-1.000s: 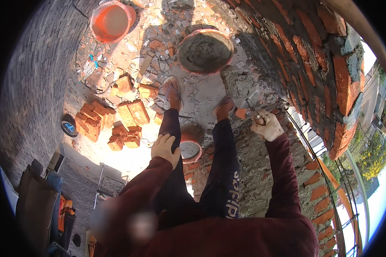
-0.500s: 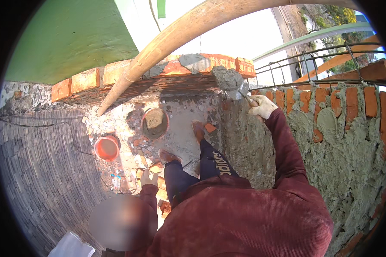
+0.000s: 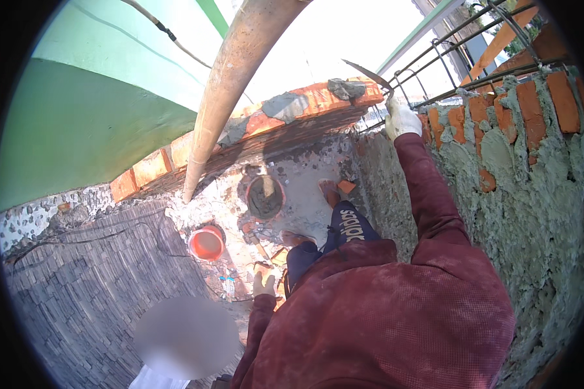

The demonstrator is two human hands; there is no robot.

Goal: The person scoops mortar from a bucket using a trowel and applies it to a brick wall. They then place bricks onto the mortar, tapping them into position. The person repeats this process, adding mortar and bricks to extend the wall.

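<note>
Right hand (image 3: 403, 121) is gripping trowel (image 3: 374, 76) near mortar (image 3: 345, 89) on wall (image 3: 319, 97); left hand (image 3: 263, 284) is hanging low, fingers apart.

Slanting pole (image 3: 228, 84) crossing brick wall (image 3: 311, 104), rebar (image 3: 516, 30) near right fingers (image 3: 392, 108), open air between pole and rebar

Near the smooth green-painted wall (image 3: 97, 123), I see a grey strip-patterned surface (image 3: 104, 279) and a pale, rubble-strewn, partly sunlit floor (image 3: 307, 209).
</note>
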